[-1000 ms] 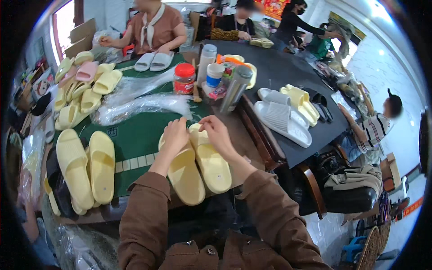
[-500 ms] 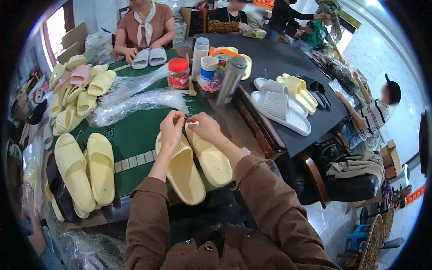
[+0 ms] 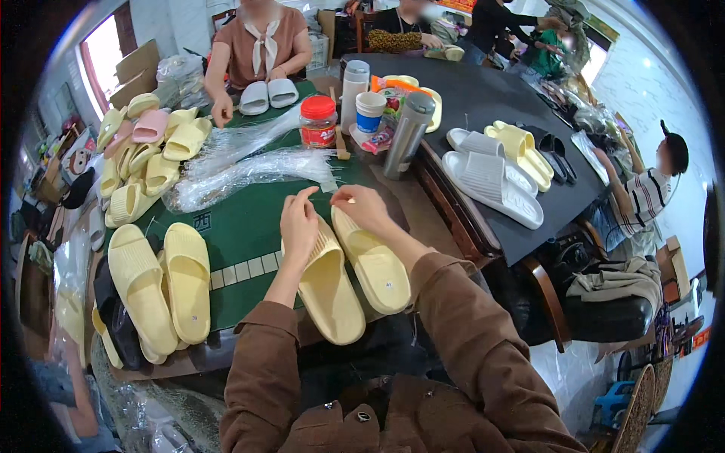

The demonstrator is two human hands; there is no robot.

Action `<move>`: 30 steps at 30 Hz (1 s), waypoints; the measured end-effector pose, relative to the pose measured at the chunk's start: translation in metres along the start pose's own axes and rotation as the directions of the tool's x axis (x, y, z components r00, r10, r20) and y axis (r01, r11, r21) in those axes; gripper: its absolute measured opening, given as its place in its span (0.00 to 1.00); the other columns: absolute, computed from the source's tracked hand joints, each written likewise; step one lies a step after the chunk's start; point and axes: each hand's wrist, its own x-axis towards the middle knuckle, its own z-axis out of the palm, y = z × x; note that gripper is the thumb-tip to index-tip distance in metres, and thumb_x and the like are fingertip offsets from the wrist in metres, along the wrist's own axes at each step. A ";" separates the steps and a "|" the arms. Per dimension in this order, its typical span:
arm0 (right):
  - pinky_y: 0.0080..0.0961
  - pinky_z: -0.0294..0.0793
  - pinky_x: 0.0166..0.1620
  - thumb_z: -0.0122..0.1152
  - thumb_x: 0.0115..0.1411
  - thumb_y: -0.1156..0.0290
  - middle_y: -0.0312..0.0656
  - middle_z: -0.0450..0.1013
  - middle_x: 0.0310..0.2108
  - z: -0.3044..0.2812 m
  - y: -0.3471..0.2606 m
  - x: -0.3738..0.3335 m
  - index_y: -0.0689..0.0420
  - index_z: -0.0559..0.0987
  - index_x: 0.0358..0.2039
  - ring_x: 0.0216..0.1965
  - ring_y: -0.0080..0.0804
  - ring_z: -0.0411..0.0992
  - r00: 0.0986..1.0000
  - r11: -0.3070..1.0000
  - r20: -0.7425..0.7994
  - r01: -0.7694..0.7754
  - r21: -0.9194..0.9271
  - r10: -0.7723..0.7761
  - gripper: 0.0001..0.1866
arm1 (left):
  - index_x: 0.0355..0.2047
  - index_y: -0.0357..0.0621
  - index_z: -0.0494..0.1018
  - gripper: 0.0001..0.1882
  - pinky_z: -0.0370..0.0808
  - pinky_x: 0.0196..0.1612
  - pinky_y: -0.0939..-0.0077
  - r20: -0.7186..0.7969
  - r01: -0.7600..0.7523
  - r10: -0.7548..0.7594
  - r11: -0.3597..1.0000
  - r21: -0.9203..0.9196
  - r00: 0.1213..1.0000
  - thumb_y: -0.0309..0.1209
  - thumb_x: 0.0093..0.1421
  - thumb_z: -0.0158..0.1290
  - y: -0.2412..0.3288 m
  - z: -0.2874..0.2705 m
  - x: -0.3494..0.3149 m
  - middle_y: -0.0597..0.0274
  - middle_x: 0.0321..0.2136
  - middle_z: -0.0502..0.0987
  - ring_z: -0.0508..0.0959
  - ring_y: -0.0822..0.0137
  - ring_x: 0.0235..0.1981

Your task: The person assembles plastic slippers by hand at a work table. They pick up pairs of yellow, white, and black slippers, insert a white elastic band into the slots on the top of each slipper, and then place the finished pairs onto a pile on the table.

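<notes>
Now both hands have lifted off the slipper toes and pinch together above them, the left hand (image 3: 300, 226) and right hand (image 3: 362, 208) narrow on something too small to tell, while the yellow pair (image 3: 351, 275) lies at the table's near edge.

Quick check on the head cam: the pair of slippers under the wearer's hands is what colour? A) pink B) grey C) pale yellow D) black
C: both the left hand and the right hand rest at the far ends of a pale yellow pair of slippers lying on the green table mat.
</notes>
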 end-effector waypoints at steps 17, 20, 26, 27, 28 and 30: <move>0.31 0.71 0.42 0.56 0.58 0.73 0.44 0.77 0.35 -0.218 0.043 -0.085 0.53 0.81 0.39 0.38 0.39 0.75 0.794 0.962 -0.608 -0.160 -0.223 -0.009 0.10 | 0.28 0.46 0.80 0.04 0.65 0.44 0.67 -0.073 -0.254 0.306 0.882 0.398 0.949 0.28 0.55 0.55 0.016 0.005 -0.011 0.65 0.29 0.73 0.70 0.62 0.37; 0.31 0.70 0.46 0.61 0.52 0.64 0.39 0.75 0.40 -0.268 0.083 -0.094 0.52 0.79 0.45 0.42 0.38 0.73 0.751 0.907 -0.649 -0.350 -0.233 0.124 0.18 | 0.31 0.44 0.79 0.05 0.67 0.42 0.65 -0.045 -0.300 0.327 0.907 0.296 0.944 0.27 0.55 0.54 0.023 0.002 -0.008 0.63 0.28 0.73 0.71 0.60 0.34; 0.36 0.69 0.51 0.60 0.50 0.62 0.48 0.72 0.48 -0.276 0.146 -0.058 0.51 0.77 0.49 0.50 0.46 0.70 0.853 0.829 -0.470 -0.422 -0.367 0.226 0.24 | 0.44 0.38 0.74 0.14 0.70 0.45 0.61 0.214 -0.341 0.302 0.922 0.182 0.929 0.31 0.59 0.51 0.026 -0.009 -0.025 0.52 0.36 0.75 0.74 0.52 0.40; 0.37 0.69 0.51 0.59 0.50 0.63 0.50 0.72 0.49 -0.276 0.151 -0.051 0.51 0.77 0.49 0.52 0.48 0.69 0.862 0.816 -0.439 -0.435 -0.381 0.254 0.23 | 0.45 0.39 0.74 0.15 0.70 0.46 0.61 0.232 -0.355 0.314 0.920 0.164 0.921 0.33 0.60 0.52 0.029 -0.008 -0.031 0.51 0.38 0.75 0.74 0.52 0.41; 0.40 0.70 0.50 0.56 0.51 0.65 0.52 0.72 0.49 -0.270 0.153 -0.045 0.52 0.77 0.49 0.51 0.52 0.70 0.899 0.815 -0.404 -0.359 -0.456 0.170 0.23 | 0.49 0.39 0.71 0.20 0.68 0.50 0.59 0.301 -0.270 0.219 0.953 0.139 0.928 0.38 0.61 0.51 0.038 -0.014 -0.036 0.49 0.45 0.73 0.73 0.50 0.47; 0.42 0.71 0.49 0.54 0.52 0.66 0.52 0.73 0.47 -0.269 0.158 -0.041 0.51 0.77 0.49 0.48 0.54 0.71 0.852 0.770 -0.468 -0.457 -0.445 0.235 0.22 | 0.51 0.39 0.69 0.24 0.67 0.51 0.57 0.298 -0.372 0.302 0.903 0.216 0.906 0.41 0.59 0.54 0.044 -0.012 -0.047 0.49 0.47 0.72 0.72 0.48 0.48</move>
